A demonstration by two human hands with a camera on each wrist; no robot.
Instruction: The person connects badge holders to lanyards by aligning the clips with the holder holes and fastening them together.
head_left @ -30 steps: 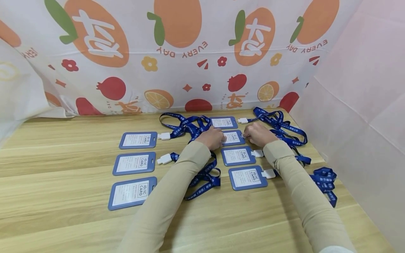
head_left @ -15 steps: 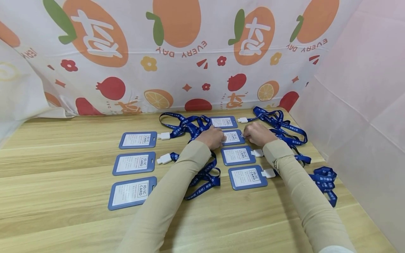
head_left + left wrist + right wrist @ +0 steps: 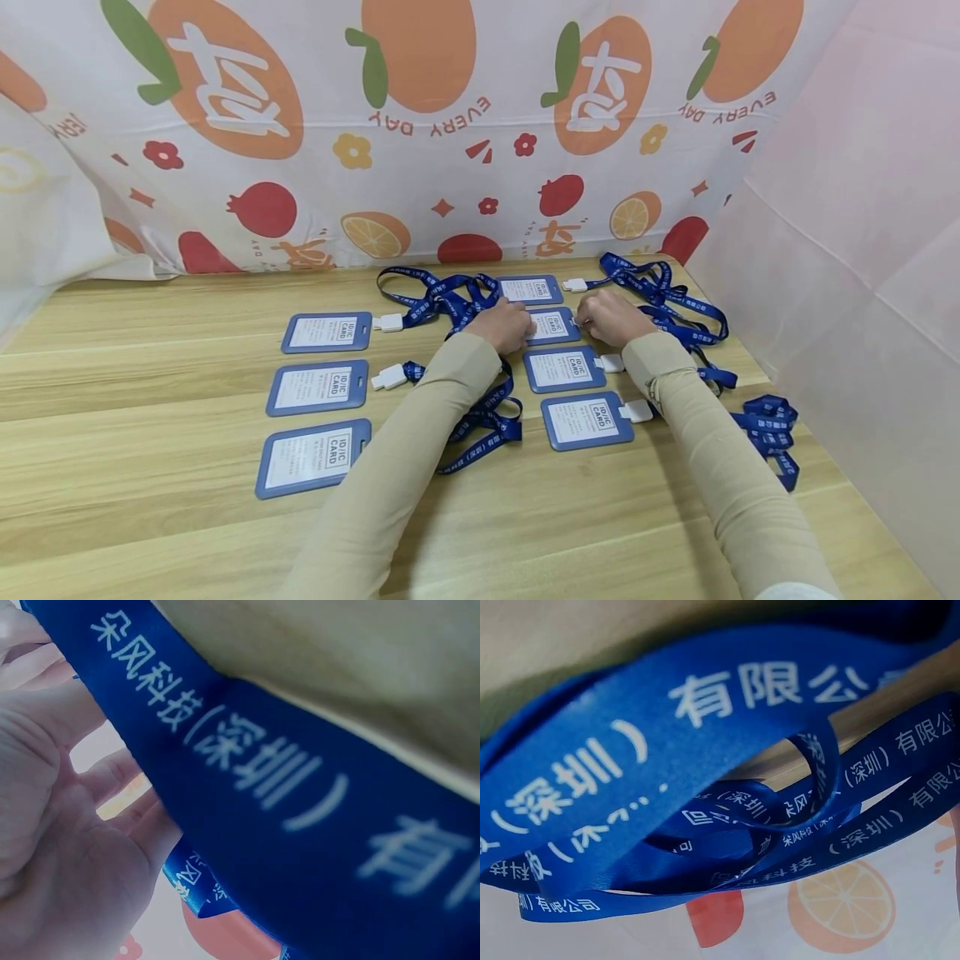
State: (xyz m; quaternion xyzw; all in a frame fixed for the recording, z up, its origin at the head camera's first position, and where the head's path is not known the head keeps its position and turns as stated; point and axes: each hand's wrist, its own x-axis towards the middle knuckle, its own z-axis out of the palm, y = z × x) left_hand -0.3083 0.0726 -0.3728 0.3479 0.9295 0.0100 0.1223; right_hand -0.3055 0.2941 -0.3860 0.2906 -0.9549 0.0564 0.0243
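Observation:
My left hand (image 3: pixel 504 325) holds the left end of a blue ID card holder (image 3: pixel 553 326), second from the back in the right column. At that holder's slotted end, my right hand (image 3: pixel 611 319) pinches a small white clip, mostly covered by the fingers. A blue lanyard (image 3: pixel 678 329) lies beside and beyond the right hand. In the left wrist view a printed lanyard (image 3: pixel 247 765) crosses in front of the left hand (image 3: pixel 67 840), hiding its fingertips. Looped lanyard (image 3: pixel 742 690) fills the right wrist view, where the right hand cannot be seen.
Nearer me are two card holders (image 3: pixel 566 369) with white clips (image 3: pixel 637 412) at their slots; another holder (image 3: pixel 530 290) lies behind, its clip (image 3: pixel 575 285) apart. Three holders (image 3: pixel 326 332) form a left column. Lanyards (image 3: pixel 487 425) lie between the columns. A fruit-print cloth (image 3: pixel 420 167) hangs behind.

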